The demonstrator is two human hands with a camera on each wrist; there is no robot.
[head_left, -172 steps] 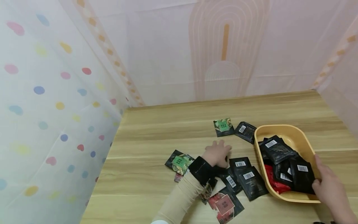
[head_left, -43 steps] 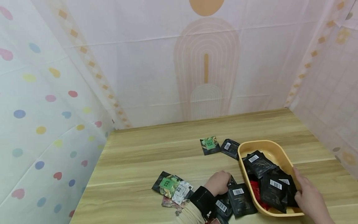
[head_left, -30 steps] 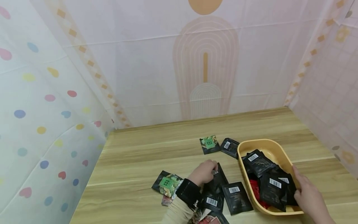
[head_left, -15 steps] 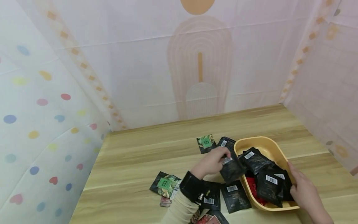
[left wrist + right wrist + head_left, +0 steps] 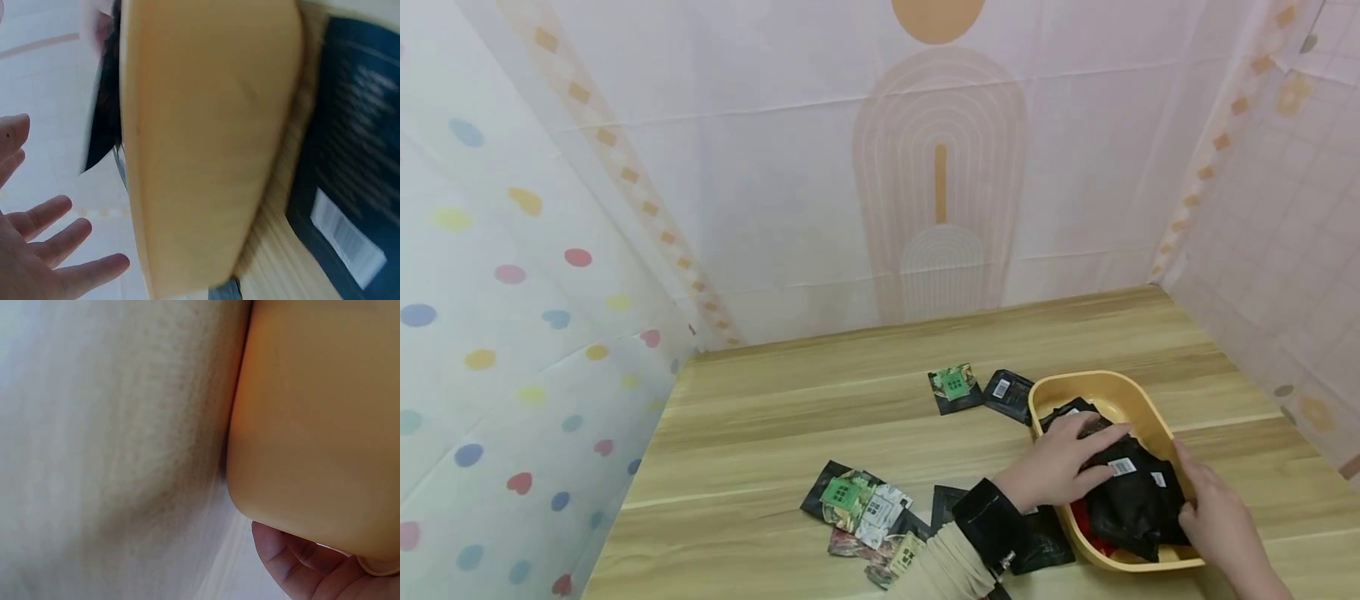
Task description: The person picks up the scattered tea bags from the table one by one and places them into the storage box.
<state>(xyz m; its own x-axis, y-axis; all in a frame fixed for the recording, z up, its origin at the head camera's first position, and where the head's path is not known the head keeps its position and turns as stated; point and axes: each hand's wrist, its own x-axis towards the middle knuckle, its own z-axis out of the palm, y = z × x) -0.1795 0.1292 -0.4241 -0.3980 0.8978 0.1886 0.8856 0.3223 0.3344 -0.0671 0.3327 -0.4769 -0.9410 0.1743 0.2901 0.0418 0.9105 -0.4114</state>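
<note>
My left hand [image 5: 1060,467] is spread over the yellow plastic basket [image 5: 1105,376], above the black sachets [image 5: 1131,510] heaped inside. In the left wrist view the left hand's fingers [image 5: 62,234] are apart and hold nothing. A black sachet [image 5: 107,119] juts past the rim there. My right hand [image 5: 1221,517] grips the basket's right side; in the right wrist view its fingers [image 5: 281,556] curl at the basket's edge. A red sachet [image 5: 1086,533] shows under the black ones. Beside the basket lies another black sachet [image 5: 1043,542], partly hidden by the left wrist.
Several patterned sachets [image 5: 853,500] overlap on the wooden table [image 5: 760,417] at front left. Behind, a green-labelled sachet [image 5: 955,389] and a black sachet [image 5: 1008,395] lie by the basket. A patterned curtain [image 5: 775,183] closes the back and sides.
My left hand pinched a black sachet from the table, carried it right and let it go in the basket. The right hand has kept its hold on the basket.
</note>
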